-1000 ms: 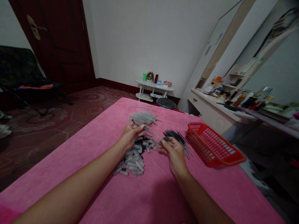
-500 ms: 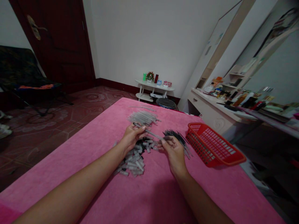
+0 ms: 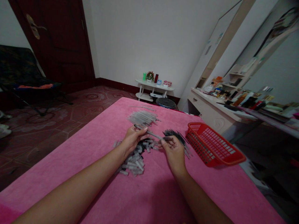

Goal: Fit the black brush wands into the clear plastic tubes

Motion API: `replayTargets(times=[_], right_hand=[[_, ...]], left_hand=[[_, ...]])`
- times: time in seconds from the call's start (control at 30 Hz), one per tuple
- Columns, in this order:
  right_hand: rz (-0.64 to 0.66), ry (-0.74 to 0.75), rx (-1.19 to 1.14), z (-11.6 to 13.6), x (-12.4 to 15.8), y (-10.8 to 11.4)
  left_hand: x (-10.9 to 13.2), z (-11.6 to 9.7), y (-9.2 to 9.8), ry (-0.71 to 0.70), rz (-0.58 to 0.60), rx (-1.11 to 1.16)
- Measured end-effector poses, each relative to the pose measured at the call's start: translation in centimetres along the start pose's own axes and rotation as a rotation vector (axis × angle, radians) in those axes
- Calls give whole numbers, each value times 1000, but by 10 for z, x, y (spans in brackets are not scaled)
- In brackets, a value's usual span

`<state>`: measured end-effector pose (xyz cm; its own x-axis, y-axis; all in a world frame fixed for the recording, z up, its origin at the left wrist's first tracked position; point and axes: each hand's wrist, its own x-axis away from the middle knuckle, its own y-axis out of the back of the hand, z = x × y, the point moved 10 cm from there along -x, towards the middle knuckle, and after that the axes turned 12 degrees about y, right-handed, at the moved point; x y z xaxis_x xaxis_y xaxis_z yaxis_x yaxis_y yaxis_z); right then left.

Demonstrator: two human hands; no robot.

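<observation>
A slim, greyish see-through pen barrel (image 3: 154, 134) spans both hands above the pink cloth. My left hand (image 3: 133, 138) pinches its dark-tipped far-left end between thumb and fingers. At the other end, my right hand (image 3: 173, 152) is closed on it with thumb and fingertips. Beneath and between the hands lies a heap of clear and black pen caps (image 3: 134, 163). Beyond my left hand, clear pen barrels (image 3: 143, 117) form a pile. Dark, thin pen refills (image 3: 175, 134) lie bunched just past my right hand, which partly covers them.
A red plastic basket (image 3: 213, 144) stands right of the refills on the pink-covered table (image 3: 93, 193). A few loose thin sticks (image 3: 147, 108) lie near the far edge. Further off are a small white stand (image 3: 153, 85), a dresser (image 3: 212, 109) with bottles and a folding chair (image 3: 25, 77).
My left hand has shifted slightly right along the pen barrel, closer to my right hand. My right hand has hardly moved.
</observation>
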<state>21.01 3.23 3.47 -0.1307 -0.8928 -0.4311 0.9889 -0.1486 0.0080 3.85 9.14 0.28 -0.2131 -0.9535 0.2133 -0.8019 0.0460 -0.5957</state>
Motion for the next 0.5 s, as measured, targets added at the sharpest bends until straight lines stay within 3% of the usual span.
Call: replayTargets(times=[0.3,0.5], right_hand=[[32,-11,68,-1,2,4],[27,-160,-120,-9,5,2]], left_hand=[[0,8,3,26,-22,-16],[5,3,-5,-23,65,-64]])
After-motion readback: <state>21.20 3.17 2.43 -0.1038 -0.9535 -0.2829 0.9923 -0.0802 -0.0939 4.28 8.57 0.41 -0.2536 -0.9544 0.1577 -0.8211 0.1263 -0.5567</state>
